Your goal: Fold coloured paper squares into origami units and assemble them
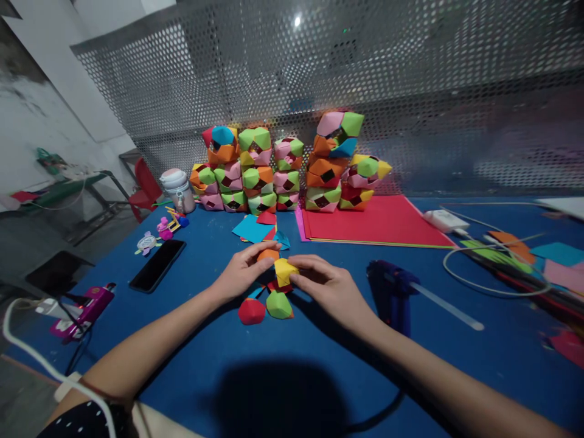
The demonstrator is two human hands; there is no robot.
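Note:
Near the middle of the blue table, my right hand (331, 289) pinches a yellow folded paper piece (283, 271) between thumb and fingers. Close beside it, my left hand (244, 267) has its fingers closed on an orange folded paper piece (268, 255). The yellow and orange pieces touch or nearly touch; I cannot tell if they are joined. Just below lie a red folded piece (252, 312) and a green folded piece (279, 305) on the table. Another dark red piece shows partly under the yellow one. Behind my fingers rests a small pile of blue paper squares (255, 229).
Stacked paper balls (255, 176) line the back against a perforated metal panel (410, 79). Red paper sheets (374, 222) lie at back right. A blue glue gun (396, 283) stands right of my hand. A phone (157, 266), jar (177, 188) and purple power strip (84, 311) are left.

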